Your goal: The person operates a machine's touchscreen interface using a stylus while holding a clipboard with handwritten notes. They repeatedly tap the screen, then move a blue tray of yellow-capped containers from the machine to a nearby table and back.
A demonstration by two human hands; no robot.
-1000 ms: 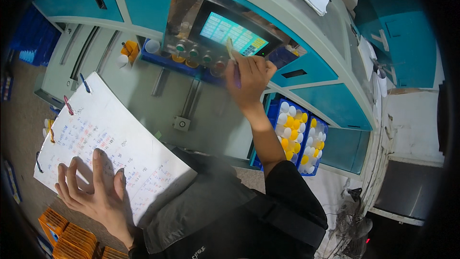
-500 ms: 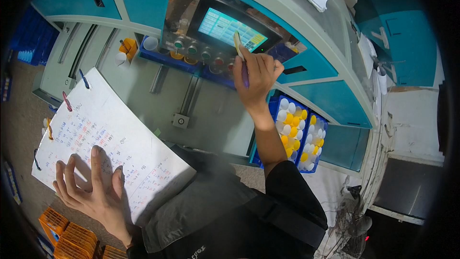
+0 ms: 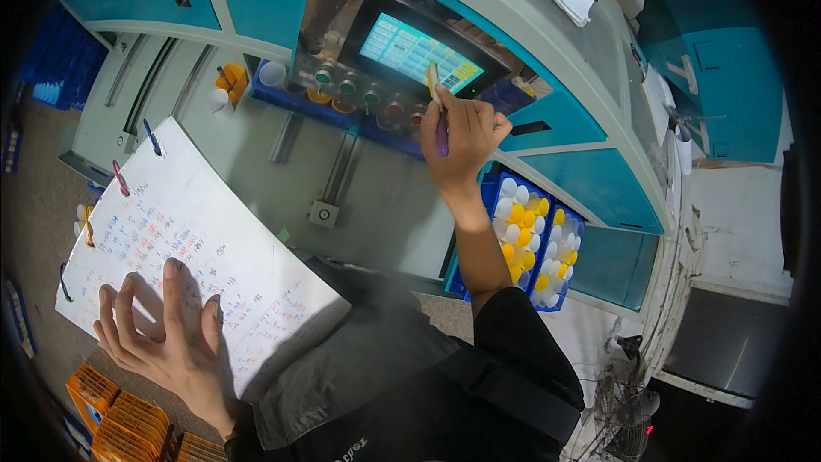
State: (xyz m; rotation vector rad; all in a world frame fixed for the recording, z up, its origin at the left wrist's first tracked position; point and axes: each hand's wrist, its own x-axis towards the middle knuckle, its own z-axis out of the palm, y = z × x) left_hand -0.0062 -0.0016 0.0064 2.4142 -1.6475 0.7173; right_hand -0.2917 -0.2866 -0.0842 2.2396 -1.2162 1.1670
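Note:
My left hand (image 3: 167,338) lies on a large white ring-bound sheet pad (image 3: 256,291) covered in handwriting, its fingers spread and the index finger among the written lines. Coloured rings hold the pad's left edge, and its lower right side rests against my dark clothing. In my right hand (image 3: 466,137) is a slim stylus-like tool (image 3: 433,79) with a pale yellow tip and a purple end. Its tip is over the lower right part of a lit touchscreen (image 3: 402,43); whether it touches the glass I cannot tell. Round push buttons (image 3: 347,85) sit below the screen.
Blue trays (image 3: 554,301) of white and yellow cups stand right of my right forearm. A blue trough (image 3: 385,134) runs under the control panel. A yellow cup (image 3: 229,77) sits at the machine's back left. Orange crates (image 3: 132,428) lie at lower left, a wire-cage fan (image 3: 629,428) at lower right.
My right hand and the tool have shifted slightly right across the screen. My left hand stays in the same place on the pad. The whole view has moved a little.

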